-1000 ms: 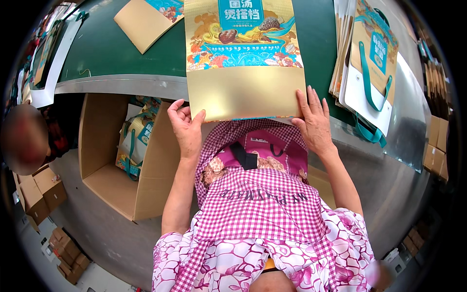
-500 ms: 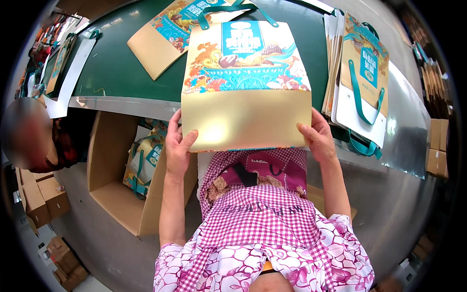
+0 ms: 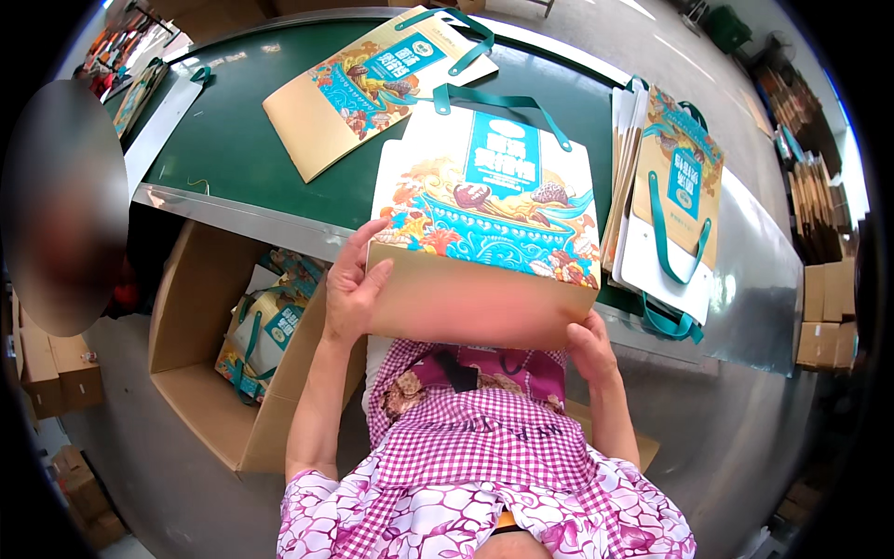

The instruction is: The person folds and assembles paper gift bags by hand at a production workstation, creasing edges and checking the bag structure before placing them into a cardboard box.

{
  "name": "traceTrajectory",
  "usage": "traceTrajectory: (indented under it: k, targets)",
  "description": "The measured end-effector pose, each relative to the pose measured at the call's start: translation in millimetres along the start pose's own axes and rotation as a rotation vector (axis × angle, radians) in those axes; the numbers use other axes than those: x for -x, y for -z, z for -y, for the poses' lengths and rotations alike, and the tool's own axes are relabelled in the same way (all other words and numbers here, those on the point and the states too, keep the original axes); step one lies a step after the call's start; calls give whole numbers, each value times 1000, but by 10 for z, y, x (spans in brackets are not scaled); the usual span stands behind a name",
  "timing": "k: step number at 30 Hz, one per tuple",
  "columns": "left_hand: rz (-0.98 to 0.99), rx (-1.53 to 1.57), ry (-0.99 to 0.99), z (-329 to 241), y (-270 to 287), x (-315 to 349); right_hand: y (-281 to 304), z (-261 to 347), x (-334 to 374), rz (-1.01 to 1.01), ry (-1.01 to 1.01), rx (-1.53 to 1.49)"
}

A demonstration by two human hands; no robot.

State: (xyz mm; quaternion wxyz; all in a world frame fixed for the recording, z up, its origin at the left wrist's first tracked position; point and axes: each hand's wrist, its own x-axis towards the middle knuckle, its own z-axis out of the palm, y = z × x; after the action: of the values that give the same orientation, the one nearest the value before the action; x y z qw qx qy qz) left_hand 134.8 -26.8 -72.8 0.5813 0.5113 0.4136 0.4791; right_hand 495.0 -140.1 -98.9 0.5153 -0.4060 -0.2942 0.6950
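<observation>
Between my two hands is a paper gift bag (image 3: 489, 200) with a colourful turquoise, white and orange print, a plain gold lower part and a green ribbon handle at its far end. My left hand (image 3: 352, 291) grips its left edge, thumb on the gold part and fingers at the side. At the lower right corner, my right hand (image 3: 590, 348) holds the bag with the thumb in front; its other fingers are mostly hidden. The bag is tilted over the near edge of the green table (image 3: 251, 140). Just beyond it lies a similar flat gift bag (image 3: 368, 79).
A stack of flat gift bags (image 3: 684, 177) with green handles lies on the right. Below the table at left, an open cardboard carton (image 3: 200, 391) holds several bags. Another person, blurred, is at the far left. Cardboard boxes (image 3: 824, 307) stand at the right.
The bag has come lower in view and turned, its right side nearer me. Its gold part now looks shorter and darker. My left hand has shifted up its left edge; my right hand is lower.
</observation>
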Motion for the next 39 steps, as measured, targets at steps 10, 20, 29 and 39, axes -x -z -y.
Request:
traceTrajectory:
  k: [10, 20, 29, 39]
  targets:
    - [161, -441, -643, -615, -893, 415, 175, -96, 123, -425, 141, -234]
    - [-7, 500, -144, -433, -825, 393, 160, 112, 213, -470, 132, -207]
    - [-82, 705, 284, 252, -635, -417, 427, 266, 231, -415, 215, -148]
    - [-145, 897, 289, 349, -665, -255, 666, 180, 280, -320, 264, -237]
